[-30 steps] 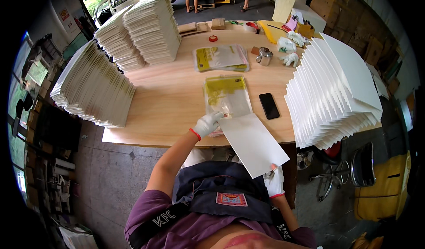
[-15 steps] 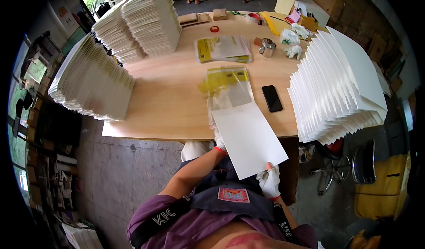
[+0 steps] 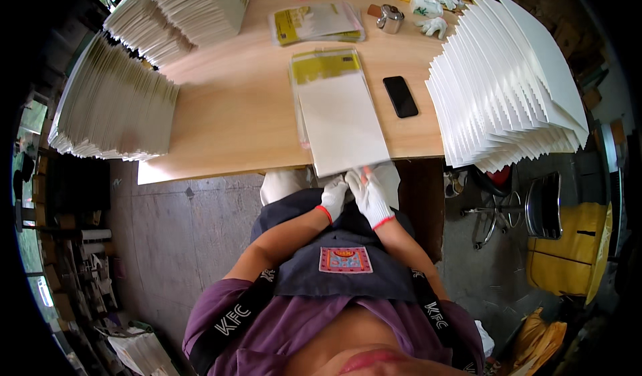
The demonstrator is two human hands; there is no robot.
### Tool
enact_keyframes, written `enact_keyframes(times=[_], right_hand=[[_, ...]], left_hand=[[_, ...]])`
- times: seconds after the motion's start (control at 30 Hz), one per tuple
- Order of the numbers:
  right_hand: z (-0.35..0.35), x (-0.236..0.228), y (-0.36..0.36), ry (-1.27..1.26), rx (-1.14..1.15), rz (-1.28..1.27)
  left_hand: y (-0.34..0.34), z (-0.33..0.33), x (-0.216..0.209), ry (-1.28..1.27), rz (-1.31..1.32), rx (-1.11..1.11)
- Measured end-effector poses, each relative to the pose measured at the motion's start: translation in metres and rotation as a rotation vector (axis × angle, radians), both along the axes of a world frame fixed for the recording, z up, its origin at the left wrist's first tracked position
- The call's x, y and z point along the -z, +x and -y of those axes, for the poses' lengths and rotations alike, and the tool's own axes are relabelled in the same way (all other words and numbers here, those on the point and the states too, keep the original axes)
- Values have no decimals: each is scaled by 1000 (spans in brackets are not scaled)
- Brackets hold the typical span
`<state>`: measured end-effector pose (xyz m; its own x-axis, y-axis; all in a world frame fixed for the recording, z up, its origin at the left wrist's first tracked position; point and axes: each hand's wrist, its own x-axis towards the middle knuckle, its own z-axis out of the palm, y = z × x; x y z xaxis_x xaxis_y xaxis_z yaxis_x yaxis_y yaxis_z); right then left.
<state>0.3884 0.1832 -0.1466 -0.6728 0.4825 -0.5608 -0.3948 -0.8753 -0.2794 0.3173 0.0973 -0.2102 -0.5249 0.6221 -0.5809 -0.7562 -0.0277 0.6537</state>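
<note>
Head view: a flat white board point(image 3: 344, 125) lay on or inside a clear-and-yellow plastic bag point(image 3: 324, 66), its near end jutting past the edge of the wooden table point(image 3: 227, 118). The gloved right hand point(image 3: 370, 197) met that near end, with the gloved left hand point(image 3: 333, 197) just beside it; whether either was clamped on board or bag could not be told. The board looked light and stiff, with corners likely to dent, and the bag limp and slippery; the board's near side edges seemed the best hold
</note>
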Motion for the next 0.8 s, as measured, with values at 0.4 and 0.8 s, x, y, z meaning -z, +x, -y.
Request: enact_keyframes(times=[0.4,0.8], right_hand=[[3,-58,-32,1727,-903,458],[24,-37,-76,2400,-1028,664]], left_hand=[[-68,82,-67,-182,-25,-4],[-68,76,-148,-371,-372,146]])
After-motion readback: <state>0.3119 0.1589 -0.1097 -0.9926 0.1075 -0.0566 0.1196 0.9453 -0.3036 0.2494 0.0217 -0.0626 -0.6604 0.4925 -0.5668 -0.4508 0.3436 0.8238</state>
